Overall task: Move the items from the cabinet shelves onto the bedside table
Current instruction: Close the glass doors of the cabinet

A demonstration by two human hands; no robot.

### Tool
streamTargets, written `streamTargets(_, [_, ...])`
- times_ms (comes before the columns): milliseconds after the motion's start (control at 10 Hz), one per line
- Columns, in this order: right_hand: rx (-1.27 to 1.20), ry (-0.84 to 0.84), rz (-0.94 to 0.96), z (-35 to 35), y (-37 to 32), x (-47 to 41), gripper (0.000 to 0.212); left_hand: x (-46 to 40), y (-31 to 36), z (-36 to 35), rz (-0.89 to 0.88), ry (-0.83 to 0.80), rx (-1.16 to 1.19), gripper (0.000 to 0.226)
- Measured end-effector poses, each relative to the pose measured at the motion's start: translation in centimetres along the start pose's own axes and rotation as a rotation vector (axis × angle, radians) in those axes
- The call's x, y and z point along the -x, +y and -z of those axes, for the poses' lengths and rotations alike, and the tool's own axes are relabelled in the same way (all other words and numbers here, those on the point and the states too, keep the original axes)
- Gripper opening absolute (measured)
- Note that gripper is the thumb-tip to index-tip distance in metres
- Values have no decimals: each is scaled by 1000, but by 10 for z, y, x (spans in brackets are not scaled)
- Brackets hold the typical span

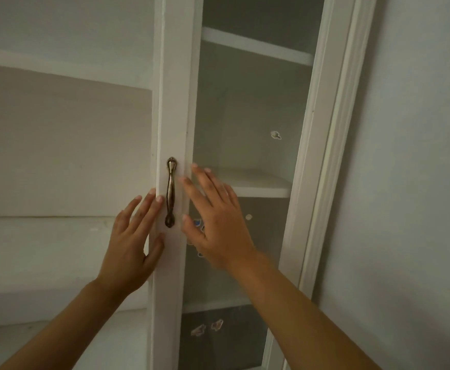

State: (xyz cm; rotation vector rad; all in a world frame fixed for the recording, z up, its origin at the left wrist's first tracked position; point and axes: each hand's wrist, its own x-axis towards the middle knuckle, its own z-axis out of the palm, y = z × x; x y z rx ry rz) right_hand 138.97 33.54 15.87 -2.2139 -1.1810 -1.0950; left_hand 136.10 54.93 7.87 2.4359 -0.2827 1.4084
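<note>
- Both hands are up at the tall white glass-fronted cabinet door (177,102), one either side of the slim bronze metal pull handle (170,192).
- Left hand (131,244): fingers spread and straight, tips flat on the door's white frame just left of the handle, thumb at its edge, likely steadying it.
- Right hand (213,222): fingers fanned, gripping nothing, hovering just right of the handle over the glass; I can't tell if it touches.
- Beyond the right fingertips, the white shelves (255,182) behind the glass show no items I can make out.
- Bedside counter: out of view.
</note>
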Motion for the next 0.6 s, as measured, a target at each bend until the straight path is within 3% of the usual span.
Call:
streamTargets(200, [-107, 17, -98, -5, 11, 47, 64, 21, 30, 2, 154, -54, -29, 79])
streamTargets(400, [-202, 13, -170, -22, 6, 86, 63, 36, 44, 21, 264, -212, -136, 79])
streamTargets(600, [-213, 27, -177, 3, -22, 93, 63, 39, 66, 79, 269, -144, -122, 74])
